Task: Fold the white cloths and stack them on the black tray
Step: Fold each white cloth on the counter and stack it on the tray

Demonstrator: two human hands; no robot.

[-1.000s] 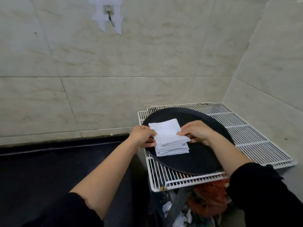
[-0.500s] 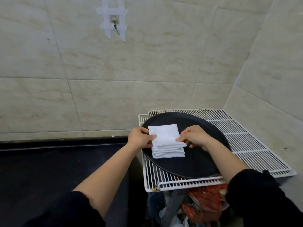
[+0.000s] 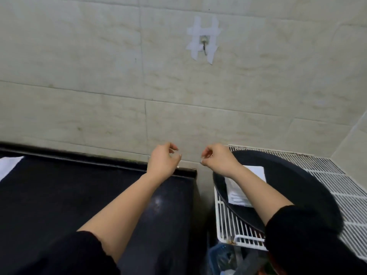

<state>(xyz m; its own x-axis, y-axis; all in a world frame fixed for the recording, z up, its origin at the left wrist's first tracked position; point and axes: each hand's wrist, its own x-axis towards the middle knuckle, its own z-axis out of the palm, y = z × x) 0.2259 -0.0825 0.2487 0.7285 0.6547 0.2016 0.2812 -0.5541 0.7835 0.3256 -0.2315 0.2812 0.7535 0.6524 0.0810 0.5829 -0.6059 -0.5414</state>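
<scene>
A stack of folded white cloths [image 3: 236, 190] lies on the round black tray [image 3: 294, 181] at the right, partly hidden by my right forearm. My right hand [image 3: 215, 158] hovers above the tray's left rim, fingers loosely curled, holding nothing. In the air over the far edge of the black counter is my left hand [image 3: 163, 160], also loosely curled and holding nothing. Another white cloth [image 3: 9, 165] shows at the far left edge, on the counter.
The tray sits on a white wire rack [image 3: 341, 187] in the corner of tiled walls. A black counter [image 3: 59, 195] fills the left. A taped hook [image 3: 204, 39] hangs on the wall. Bags and clutter [image 3: 228, 261] lie under the rack.
Both hands have let go of the cloth stack and lifted off it, moving left. The view has swung left, so the tray now sits at the right.
</scene>
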